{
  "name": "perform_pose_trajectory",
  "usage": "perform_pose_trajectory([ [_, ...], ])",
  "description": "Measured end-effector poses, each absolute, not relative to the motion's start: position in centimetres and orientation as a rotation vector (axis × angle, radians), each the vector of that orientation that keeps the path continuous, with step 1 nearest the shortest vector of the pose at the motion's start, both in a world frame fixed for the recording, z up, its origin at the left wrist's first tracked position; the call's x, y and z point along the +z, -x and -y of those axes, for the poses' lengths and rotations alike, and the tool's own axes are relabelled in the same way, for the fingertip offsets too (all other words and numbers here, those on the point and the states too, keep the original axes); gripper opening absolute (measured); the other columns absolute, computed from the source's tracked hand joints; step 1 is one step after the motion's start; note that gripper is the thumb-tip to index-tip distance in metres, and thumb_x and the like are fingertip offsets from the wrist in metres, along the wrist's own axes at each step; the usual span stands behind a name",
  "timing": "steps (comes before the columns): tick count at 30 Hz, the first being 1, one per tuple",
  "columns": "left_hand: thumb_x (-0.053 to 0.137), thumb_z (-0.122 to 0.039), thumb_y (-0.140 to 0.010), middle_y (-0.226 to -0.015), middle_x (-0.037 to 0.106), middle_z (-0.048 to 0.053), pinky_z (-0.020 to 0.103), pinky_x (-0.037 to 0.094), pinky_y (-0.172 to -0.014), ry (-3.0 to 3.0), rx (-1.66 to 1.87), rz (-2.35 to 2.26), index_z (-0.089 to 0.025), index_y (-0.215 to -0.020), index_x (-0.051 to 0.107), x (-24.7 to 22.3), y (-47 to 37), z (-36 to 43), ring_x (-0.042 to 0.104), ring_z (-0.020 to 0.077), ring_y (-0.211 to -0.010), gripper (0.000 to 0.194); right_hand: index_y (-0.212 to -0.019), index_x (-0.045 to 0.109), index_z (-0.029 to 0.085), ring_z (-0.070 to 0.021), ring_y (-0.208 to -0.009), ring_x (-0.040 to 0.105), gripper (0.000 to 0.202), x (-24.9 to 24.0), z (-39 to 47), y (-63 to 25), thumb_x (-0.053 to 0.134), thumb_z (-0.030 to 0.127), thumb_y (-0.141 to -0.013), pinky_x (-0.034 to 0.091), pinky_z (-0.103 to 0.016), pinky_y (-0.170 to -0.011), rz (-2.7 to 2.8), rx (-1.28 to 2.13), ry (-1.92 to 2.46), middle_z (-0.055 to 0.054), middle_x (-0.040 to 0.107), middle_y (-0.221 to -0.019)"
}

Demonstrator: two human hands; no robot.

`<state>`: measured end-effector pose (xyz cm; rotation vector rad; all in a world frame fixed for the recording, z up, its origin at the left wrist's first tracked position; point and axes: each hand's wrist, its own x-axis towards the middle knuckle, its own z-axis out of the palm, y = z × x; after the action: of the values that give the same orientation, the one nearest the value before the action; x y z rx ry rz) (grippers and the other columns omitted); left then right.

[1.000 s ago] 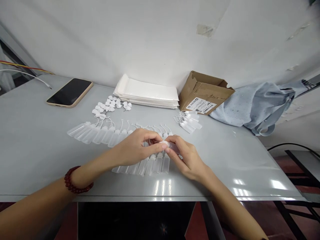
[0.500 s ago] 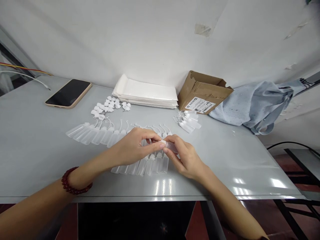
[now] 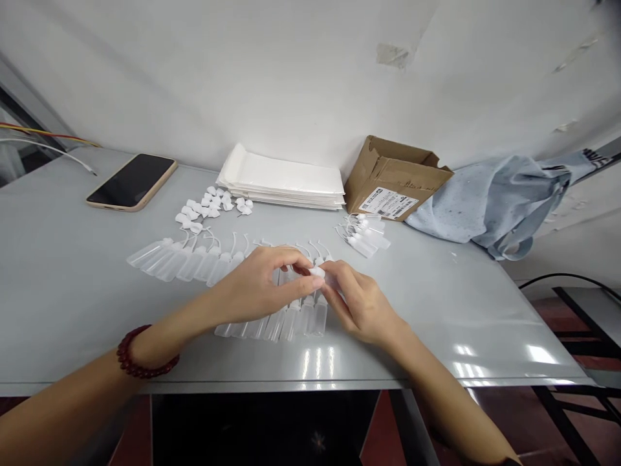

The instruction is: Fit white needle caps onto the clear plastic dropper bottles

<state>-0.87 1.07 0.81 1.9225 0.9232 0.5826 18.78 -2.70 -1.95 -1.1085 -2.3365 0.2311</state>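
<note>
My left hand (image 3: 272, 281) pinches a white cap (image 3: 317, 272) between thumb and fingers. My right hand (image 3: 361, 301) grips a small translucent plastic bottle (image 3: 330, 281), mostly hidden by its fingers. The cap meets the bottle's end; how firmly it sits, I cannot tell. Under and beside my hands lie rows of similar bottles (image 3: 291, 321) with white tops and thin curled tails. Further left, another row of such bottles (image 3: 172, 260) lies fanned out. Behind it is a pile of loose white winged caps (image 3: 206, 206).
A phone (image 3: 133, 182) lies at the back left of the grey table (image 3: 72, 310). Along the wall are a stack of white padded envelopes (image 3: 286, 178), an open cardboard box (image 3: 398, 181) and light blue cloth (image 3: 485, 200). Several bottles (image 3: 366, 234) lie before the box.
Both hands stay in nearly the same place. The white cap at my left fingertips has turned, and more of it shows between the two hands.
</note>
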Motion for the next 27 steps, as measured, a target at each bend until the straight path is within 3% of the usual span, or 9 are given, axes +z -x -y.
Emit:
perform_pose_trajectory([
  [8, 0.052, -0.039, -0.088, -0.075, 0.066, -0.002, 0.025, 0.042, -0.065, -1.896, 0.542, -0.936, -0.020, -0.081, 0.069, 0.6, 0.7, -1.1, 0.058, 0.0136, -0.072, 0.026, -0.113, 0.037, 0.019, -0.0129, -0.058, 0.054, 0.019, -2.4, 2.9, -18.7, 0.040, 0.024, -0.094, 0.043, -0.024, -0.052, 2.274, 0.374, 1.112, -0.004, 0.060, -0.080],
  [12, 0.055, -0.035, -0.088, -0.083, 0.067, 0.000, 0.026, 0.044, -0.072, -1.935, 0.586, -0.876, -0.019, -0.090, 0.069, 0.2, 0.8, -1.0, 0.059, 0.0139, -0.078, 0.021, -0.117, 0.029, 0.020, -0.0083, -0.045, 0.039, 0.029, -2.1, 3.2, -18.8, 0.044, 0.024, -0.092, 0.032, -0.021, -0.046, 2.175, 0.575, 1.118, 0.007, 0.045, -0.064],
  [17, 0.055, -0.027, -0.089, -0.089, 0.068, 0.002, 0.029, 0.043, -0.083, -2.078, 0.710, -0.749, -0.018, -0.093, 0.068, -0.3, 1.0, -1.1, 0.057, 0.0168, -0.093, 0.016, -0.115, 0.029, 0.022, -0.0074, -0.045, 0.035, 0.027, -1.7, 3.3, -18.9, 0.045, 0.024, -0.093, 0.029, -0.020, -0.045, 2.132, 0.837, 1.136, 0.008, 0.043, -0.065],
  [21, 0.058, -0.029, -0.087, -0.095, 0.068, 0.002, 0.030, 0.043, -0.087, -2.037, 0.708, -0.775, -0.019, -0.094, 0.069, -0.2, 1.0, -1.2, 0.056, 0.0174, -0.096, 0.016, -0.110, 0.033, 0.022, -0.0070, -0.045, 0.035, 0.022, -2.0, 3.2, -18.8, 0.045, 0.022, -0.092, 0.030, -0.020, -0.046, 2.128, 0.731, 1.138, 0.008, 0.042, -0.066],
  [27, 0.056, -0.040, -0.087, -0.100, 0.067, -0.001, 0.030, 0.044, -0.083, -1.874, 0.598, -0.887, -0.024, -0.098, 0.069, 0.6, 1.0, -1.1, 0.057, 0.0169, -0.094, 0.023, -0.108, 0.037, 0.020, -0.0093, -0.051, 0.049, 0.020, -2.4, 3.1, -18.6, 0.045, 0.019, -0.090, 0.038, -0.021, -0.048, 2.170, 0.397, 1.097, 0.000, 0.058, -0.078],
])
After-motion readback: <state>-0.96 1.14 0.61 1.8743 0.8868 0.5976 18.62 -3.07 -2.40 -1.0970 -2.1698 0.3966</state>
